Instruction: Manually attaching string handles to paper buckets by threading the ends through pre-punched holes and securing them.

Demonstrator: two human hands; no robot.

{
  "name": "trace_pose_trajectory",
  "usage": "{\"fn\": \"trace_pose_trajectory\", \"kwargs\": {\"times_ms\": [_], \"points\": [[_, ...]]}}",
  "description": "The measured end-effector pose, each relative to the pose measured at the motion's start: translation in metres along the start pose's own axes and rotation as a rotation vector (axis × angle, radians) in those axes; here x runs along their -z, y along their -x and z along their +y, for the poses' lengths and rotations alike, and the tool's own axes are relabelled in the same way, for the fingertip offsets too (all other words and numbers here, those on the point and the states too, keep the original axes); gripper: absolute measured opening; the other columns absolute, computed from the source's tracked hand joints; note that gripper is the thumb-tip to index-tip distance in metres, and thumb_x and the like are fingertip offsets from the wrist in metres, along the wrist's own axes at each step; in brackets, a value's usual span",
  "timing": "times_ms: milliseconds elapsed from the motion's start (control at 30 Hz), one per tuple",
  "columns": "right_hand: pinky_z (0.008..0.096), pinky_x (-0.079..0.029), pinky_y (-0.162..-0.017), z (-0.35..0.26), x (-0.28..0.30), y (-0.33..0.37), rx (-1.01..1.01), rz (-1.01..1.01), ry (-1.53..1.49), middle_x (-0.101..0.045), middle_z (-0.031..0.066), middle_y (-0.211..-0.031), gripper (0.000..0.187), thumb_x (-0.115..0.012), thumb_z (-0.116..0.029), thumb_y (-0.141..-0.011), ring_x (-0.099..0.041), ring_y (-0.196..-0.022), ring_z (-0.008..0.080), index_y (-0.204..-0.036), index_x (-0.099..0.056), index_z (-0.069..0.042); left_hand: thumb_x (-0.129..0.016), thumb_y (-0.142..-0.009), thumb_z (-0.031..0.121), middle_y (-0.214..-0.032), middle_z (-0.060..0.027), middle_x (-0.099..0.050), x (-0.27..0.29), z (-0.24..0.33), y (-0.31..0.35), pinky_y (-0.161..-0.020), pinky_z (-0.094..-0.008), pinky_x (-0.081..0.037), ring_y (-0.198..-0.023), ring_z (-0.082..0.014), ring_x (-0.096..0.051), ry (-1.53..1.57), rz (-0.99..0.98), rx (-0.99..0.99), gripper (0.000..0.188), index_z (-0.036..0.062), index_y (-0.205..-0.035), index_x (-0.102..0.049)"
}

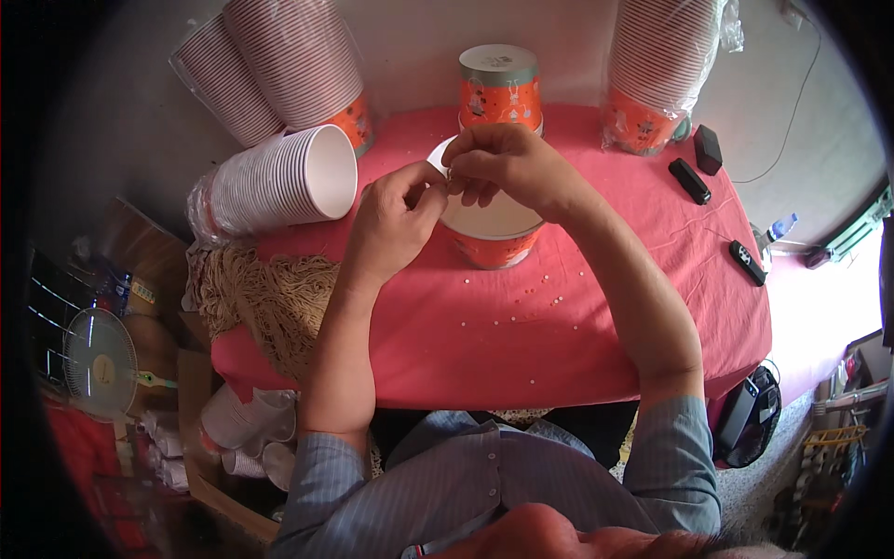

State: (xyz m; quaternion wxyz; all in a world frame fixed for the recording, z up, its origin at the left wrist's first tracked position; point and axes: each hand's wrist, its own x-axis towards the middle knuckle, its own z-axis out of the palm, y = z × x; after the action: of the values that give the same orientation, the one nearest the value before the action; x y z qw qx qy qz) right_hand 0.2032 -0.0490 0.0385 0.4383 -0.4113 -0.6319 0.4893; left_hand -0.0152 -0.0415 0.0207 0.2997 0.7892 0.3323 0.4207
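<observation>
Both my hands meet over an orange-and-white paper bucket (494,252) that stands mouth up in the middle of the table. My left hand (396,214) is closed, its thumb and forefinger pinched together at the bucket's left rim. Just touching or nearly touching it, my right hand (507,163) also pinches with its fingertips. Whatever lies between the fingertips is too small to make out. Small white and orange beads (535,300) are scattered on the cloth in front of the bucket. A tangled heap of beige string (270,289) hangs over the table's left edge.
A matching bucket (500,93) stands upside down behind. Wrapped bucket stacks rise at back left (289,65) and back right (661,70); another stack (270,177) lies on its side. Dark small devices (689,181) sit at right on the red tablecloth (419,359). A cardboard box (209,466) stands lower left.
</observation>
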Motion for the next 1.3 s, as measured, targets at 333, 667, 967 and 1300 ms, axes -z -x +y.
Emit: {"fn": "trace_pose_trajectory", "kwargs": {"times_ms": [333, 667, 967, 1300], "points": [[0.0304, -0.06, -0.074, -0.0026, -0.0011, 0.0014, -0.049, 0.005, -0.023, -0.078, 0.0069, -0.093, 0.021, -0.067, -0.016, -0.1, -0.076, -0.083, 0.0151, -0.114, -0.072, -0.001, -0.07, -0.097, 0.01, -0.07, -0.0142, -0.069, -0.0039, 0.006, 0.0035, -0.057, -0.0397, -0.051, -0.057, -0.0232, -0.066, -0.208, 0.041, -0.043, 0.01, 0.0008, -0.097, -0.071], [0.0286, -0.06, -0.07, -0.0012, -0.0023, 0.0008, -0.038, 0.018, -0.001, -0.075, 0.0052, -0.091, 0.019, -0.069, -0.011, -0.096, -0.074, -0.081, 0.0132, -0.111, -0.072, -0.001, -0.071, -0.094, 0.01, -0.075, -0.0166, -0.074, -0.0072, 0.006, 0.0028, -0.063, -0.0445, -0.055, -0.063, -0.0337, -0.072, -0.307, 0.068, -0.189, 0.007, 0.0029, -0.094, -0.071], [0.0289, -0.06, -0.073, 0.0025, -0.0016, -0.0013, -0.024, 0.022, 0.003, -0.076, 0.0051, -0.092, 0.017, -0.07, -0.01, -0.095, -0.074, -0.082, 0.0127, -0.11, -0.072, -0.002, -0.072, -0.093, 0.01, -0.074, -0.0138, -0.074, -0.0075, 0.0013, 0.0025, -0.068, -0.0442, -0.054, -0.064, -0.0318, -0.072, -0.355, 0.091, -0.186, 0.007, 0.0034, -0.092, -0.07], [0.0295, -0.061, -0.074, -0.0003, -0.0022, -0.001, -0.076, 0.031, -0.047, -0.076, 0.0057, -0.093, 0.015, -0.067, -0.01, -0.097, -0.075, -0.084, 0.0133, -0.11, -0.07, -0.003, -0.073, -0.093, 0.01, -0.076, -0.0127, -0.074, -0.0074, 0.0003, 0.0012, -0.069, -0.0445, -0.055, -0.064, -0.0317, -0.072, -0.353, 0.095, -0.221, 0.006, 0.0042, -0.094, -0.071]]}}
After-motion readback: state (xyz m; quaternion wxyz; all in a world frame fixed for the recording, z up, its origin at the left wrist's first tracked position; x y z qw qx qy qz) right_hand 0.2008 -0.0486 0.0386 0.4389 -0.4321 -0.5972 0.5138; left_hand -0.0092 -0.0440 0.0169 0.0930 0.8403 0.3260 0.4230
